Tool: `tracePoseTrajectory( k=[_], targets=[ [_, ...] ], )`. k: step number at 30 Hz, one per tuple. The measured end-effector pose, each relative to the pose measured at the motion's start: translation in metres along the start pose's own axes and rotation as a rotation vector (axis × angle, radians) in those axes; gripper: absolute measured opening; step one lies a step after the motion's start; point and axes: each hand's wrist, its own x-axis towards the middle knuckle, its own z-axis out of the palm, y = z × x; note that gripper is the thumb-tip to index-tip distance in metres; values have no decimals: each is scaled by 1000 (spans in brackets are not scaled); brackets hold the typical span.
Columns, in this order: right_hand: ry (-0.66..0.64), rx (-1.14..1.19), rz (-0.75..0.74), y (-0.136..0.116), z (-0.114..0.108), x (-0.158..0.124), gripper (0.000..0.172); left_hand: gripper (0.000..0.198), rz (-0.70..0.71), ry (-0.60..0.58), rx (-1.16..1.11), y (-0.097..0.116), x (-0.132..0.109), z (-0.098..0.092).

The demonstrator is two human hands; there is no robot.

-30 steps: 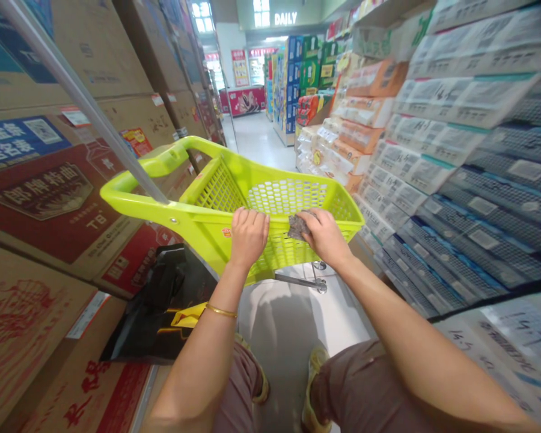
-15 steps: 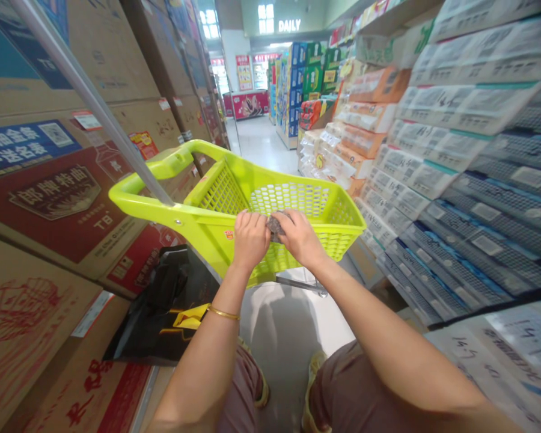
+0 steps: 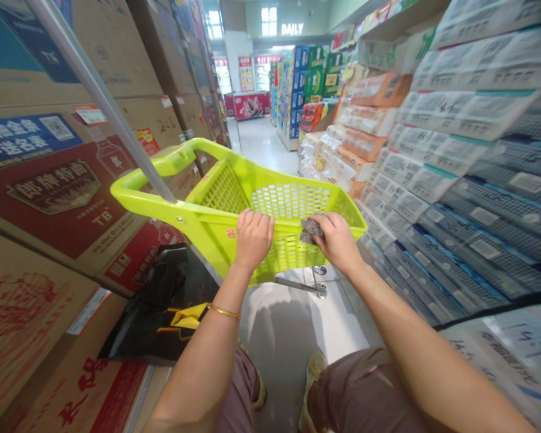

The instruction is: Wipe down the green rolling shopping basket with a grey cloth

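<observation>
Far left is a wall of cartons: the blue banner (image 3: 24, 138) has a QR code and Chinese print cut off by the edge (I can make out 金条 and 送名表), and the red carton (image 3: 54, 189) under it reads 郎牌特曲, with what looks like "T8" below. Lower down there's a tan box (image 3: 20, 307) with a red line drawing, plus a price tag (image 3: 89, 311) too blurry to read. A grey pole (image 3: 97, 96) slants down to the handle end of a lime-green cart (image 3: 207, 231). Black bag (image 3: 151, 328) with a yellow patch sits by the boxes. Cart's got a little red sticker (image 3: 231, 233) on its side, way too small to read.

Left hand (image 3: 255, 240), gold bangle on that arm, has its fingers folded over the cart's near rim, pressed close together. Way back, a lit sign (image 3: 292, 29) says "DAILY". Next along is a crumpled grey wad (image 3: 310, 231) right at that same rim, pinched in the fingers of the right hand (image 3: 338, 239); can't see the thumb clearly.

Right side's all stacked packs: orange-and-white ones (image 3: 365, 141), then pale packs (image 3: 473, 111) marked "14.5" by hand, dark blue-grey packs (image 3: 482, 219) beneath, and another "14.5" at bottom right.
</observation>
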Motion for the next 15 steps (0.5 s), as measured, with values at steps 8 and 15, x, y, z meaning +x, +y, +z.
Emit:
tracePoseTrajectory(
  k=[8,15],
  targets=[
    [52,98,-48,-53,27,26,37,22,-33,-3,2,3,-1,0],
    [32,115,-108,-59,35,32,41,17,25,-27,24,-1,-1,-1]
  ],
)
